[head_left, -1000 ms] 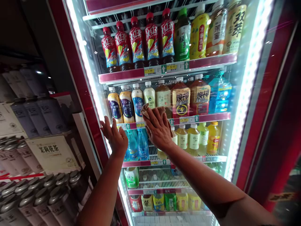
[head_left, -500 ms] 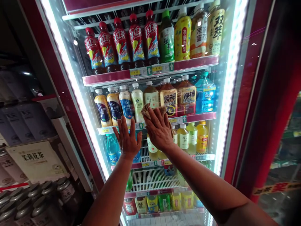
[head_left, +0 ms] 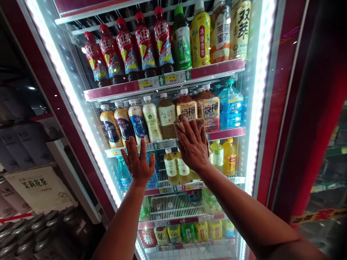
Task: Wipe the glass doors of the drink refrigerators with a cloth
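A drinks fridge with a glass door and a dark red frame (head_left: 267, 159) stands in front of me. My right hand (head_left: 193, 148) presses a brown, fluffy cloth (head_left: 181, 124) to the glass, over the middle rows of bottles. The cloth pokes out above and beside the fingers. To its left, my left hand (head_left: 138, 162) lies against the glass with spread fingers and holds nothing. Behind the glass, red-capped tea bottles (head_left: 126, 50) fill much of the upper row, and brown drink bottles (head_left: 187, 103) show just above the cloth.
Bright light strips (head_left: 258, 90) run down both sides of the door. At left, several metal-capped bottles (head_left: 45, 238) and a pale box (head_left: 40, 187) stand close to the fridge. Another cabinet with a red edge (head_left: 317, 162) is at the right.
My right hand and the cloth have slid a little to the right across the glass. My left hand stays flat on the door; the view has shifted slightly.
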`<state>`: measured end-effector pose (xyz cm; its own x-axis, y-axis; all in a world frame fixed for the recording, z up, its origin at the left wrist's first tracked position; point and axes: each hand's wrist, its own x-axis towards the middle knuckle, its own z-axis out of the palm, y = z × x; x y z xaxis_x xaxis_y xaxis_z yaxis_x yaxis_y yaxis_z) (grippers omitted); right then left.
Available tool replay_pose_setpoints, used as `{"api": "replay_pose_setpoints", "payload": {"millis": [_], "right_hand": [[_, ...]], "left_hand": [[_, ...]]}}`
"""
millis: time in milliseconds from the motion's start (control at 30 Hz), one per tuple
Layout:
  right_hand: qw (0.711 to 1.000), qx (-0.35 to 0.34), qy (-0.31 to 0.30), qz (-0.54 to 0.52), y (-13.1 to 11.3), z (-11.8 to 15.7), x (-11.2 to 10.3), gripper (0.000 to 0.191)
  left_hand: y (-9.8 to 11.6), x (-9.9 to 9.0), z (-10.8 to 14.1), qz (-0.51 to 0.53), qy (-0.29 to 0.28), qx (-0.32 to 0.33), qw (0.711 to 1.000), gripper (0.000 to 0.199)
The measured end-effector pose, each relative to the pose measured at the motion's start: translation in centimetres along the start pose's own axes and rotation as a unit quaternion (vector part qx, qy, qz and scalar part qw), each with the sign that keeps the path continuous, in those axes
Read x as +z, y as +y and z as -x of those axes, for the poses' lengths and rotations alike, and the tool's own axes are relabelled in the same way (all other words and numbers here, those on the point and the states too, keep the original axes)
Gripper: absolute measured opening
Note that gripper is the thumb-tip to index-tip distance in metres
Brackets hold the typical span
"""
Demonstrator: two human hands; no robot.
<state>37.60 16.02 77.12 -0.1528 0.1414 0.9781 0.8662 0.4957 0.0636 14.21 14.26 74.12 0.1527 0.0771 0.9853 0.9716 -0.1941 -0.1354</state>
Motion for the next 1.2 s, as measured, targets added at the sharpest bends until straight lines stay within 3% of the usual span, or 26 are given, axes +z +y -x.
{"api": "replay_pose_setpoints", "payload": {"millis": [100,200,367,533,633,767,867,1000,1100,1200], "right_hand": [[0.999,-0.038,-0.01,0.005,0.2,0.9,-0.2,0.07],[0.998,-0.068,-0.013,0.006,2.1,2.3,-1.1,0.07],[0.999,-0.027,0.004,0.02,5.9,3.0,-2.4,0.077],[1.0,0.015,0.0,0.017,6.0,2.5,-2.5,0.078],[1.0,-0.017,-0.009,0.015,6.3,3.3,-2.7,0.077],[0.999,-0.044,-0.011,0.013,8.7,4.4,-3.5,0.076],[1.0,-0.015,0.018,0.015,10.4,4.2,-3.8,0.074],[1.0,0.02,0.014,0.011,10.3,3.9,-3.8,0.073],[1.0,0.002,-0.013,0.008,10.2,5.2,-4.0,0.075],[0.999,-0.028,-0.02,0.017,11.8,6.8,-4.5,0.077]], "left_hand": [[0.0,0.0,0.0,-0.001,0.003,0.003,1.0,0.072],[0.1,0.1,0.0,-0.01,0.005,0.003,1.0,0.072],[0.1,0.1,0.2,-0.007,0.0,-0.006,1.0,0.072],[0.1,0.2,0.5,0.005,-0.01,-0.036,0.999,0.072],[0.1,0.2,0.5,0.001,-0.003,-0.03,1.0,0.071],[0.2,0.1,0.4,-0.016,0.008,-0.006,1.0,0.073],[0.2,0.1,0.5,-0.021,0.013,0.002,1.0,0.072],[0.2,0.2,0.9,-0.023,0.018,-0.01,1.0,0.069],[0.3,0.2,1.0,-0.021,0.017,-0.025,0.999,0.068],[0.3,0.2,1.0,-0.017,0.02,-0.019,0.999,0.067]]}}
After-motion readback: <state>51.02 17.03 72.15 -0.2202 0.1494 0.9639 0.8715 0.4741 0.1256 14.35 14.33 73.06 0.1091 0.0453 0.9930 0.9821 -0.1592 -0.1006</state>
